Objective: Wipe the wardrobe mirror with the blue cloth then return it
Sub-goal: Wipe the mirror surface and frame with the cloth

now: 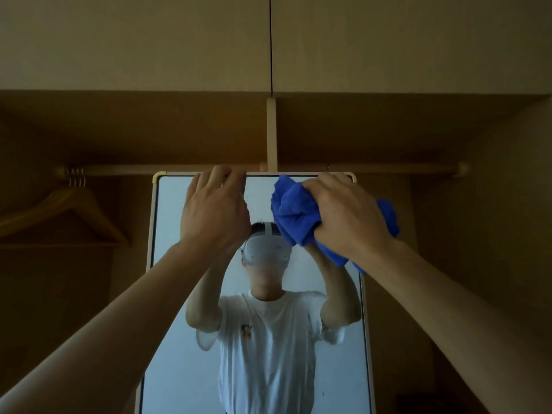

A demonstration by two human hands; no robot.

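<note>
A tall mirror (179,339) with a pale frame and brass corners stands inside the open wardrobe. My left hand (213,209) reaches up and its fingers curl over the mirror's top edge. My right hand (348,215) grips a bunched blue cloth (294,215) and holds it against the glass near the top right corner. Part of the cloth hangs below and to the right of that hand. The glass reflects a person in a white T-shirt with both arms raised.
A wooden rail (125,169) runs across the wardrobe just behind the mirror's top. A wooden hanger (59,213) hangs at the left. A vertical divider (271,132) meets the rail at the centre. Closed upper cabinet doors (134,43) fill the top.
</note>
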